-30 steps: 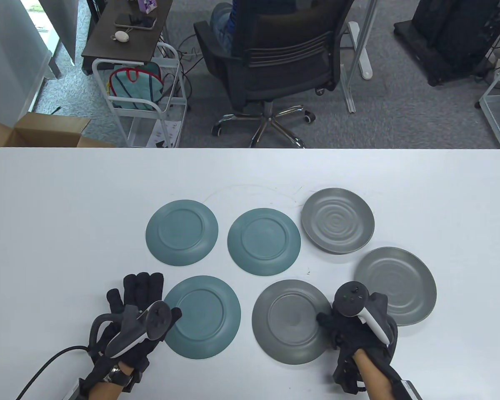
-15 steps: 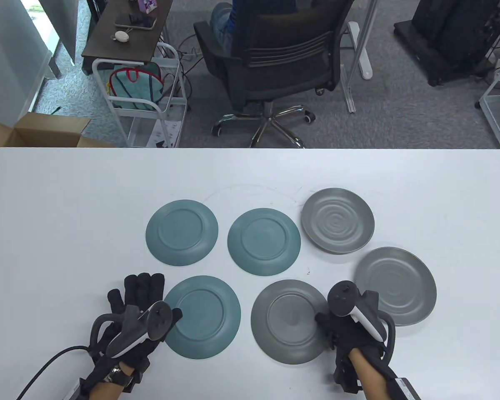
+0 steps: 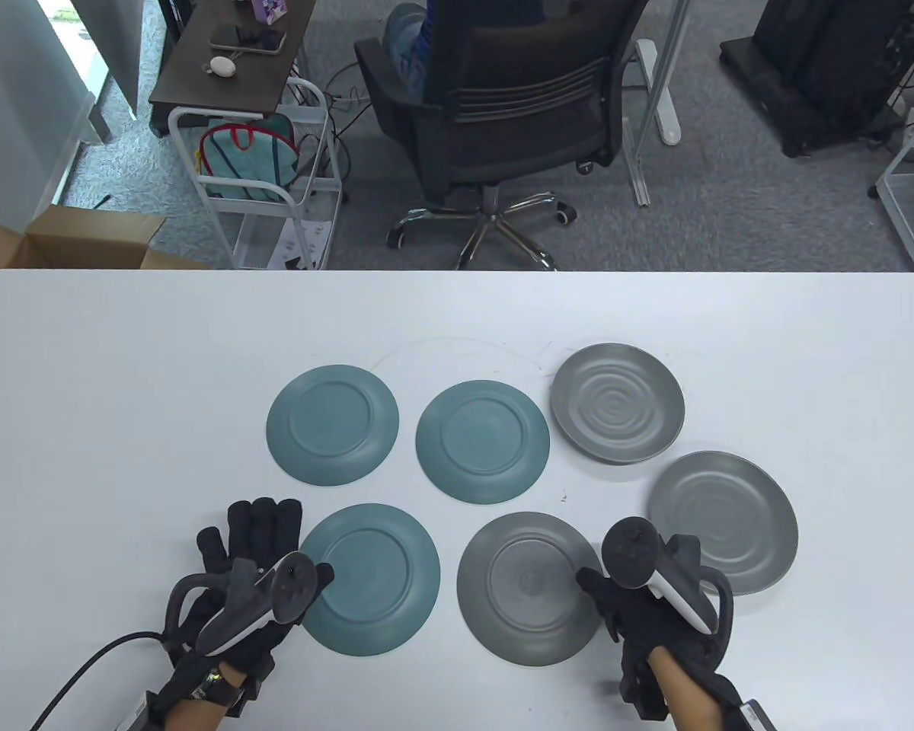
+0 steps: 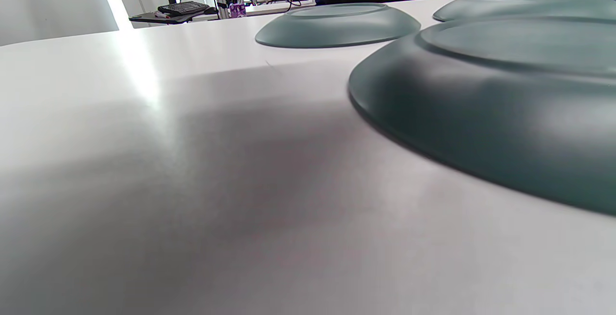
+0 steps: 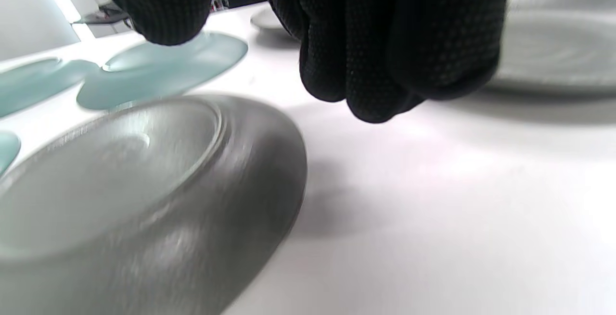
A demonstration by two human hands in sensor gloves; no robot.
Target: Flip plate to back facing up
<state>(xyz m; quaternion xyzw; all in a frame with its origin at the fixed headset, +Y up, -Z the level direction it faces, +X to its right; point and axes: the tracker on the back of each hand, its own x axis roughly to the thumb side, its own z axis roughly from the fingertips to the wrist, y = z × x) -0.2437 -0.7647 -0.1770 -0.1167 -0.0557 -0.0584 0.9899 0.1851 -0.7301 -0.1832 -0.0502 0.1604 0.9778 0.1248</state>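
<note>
Your right hand (image 3: 659, 601) sits at the 3 o'clock edge of the near grey plate (image 3: 529, 586), which lies back-up on the white table (image 3: 122, 381) with its foot ring showing. In the right wrist view your gloved fingers (image 5: 385, 55) are curled together just above the table beside that plate's rim (image 5: 269, 180), not gripping it; the thumb tip (image 5: 159, 7) hangs over the plate, and I cannot tell whether it touches.

Your left hand (image 3: 240, 579) rests flat on the table at the 9 o'clock side of the near teal plate (image 3: 369, 579), fingers spread and holding nothing; its thumb lies at that plate's rim. The left wrist view shows this plate (image 4: 481, 113) back-up, close by.

Two more teal plates lie back-up toward 12 o'clock: the left teal plate (image 3: 332, 425) and the middle teal plate (image 3: 482, 442), just beside each other.

Two grey plates are face-up, their ripple pattern showing: the far grey plate (image 3: 618, 403) at about 1 o'clock from the near grey plate, and the right grey plate (image 3: 731, 518) at about 2 o'clock from your right hand, partly behind the tracker (image 3: 632, 552) on it.
</note>
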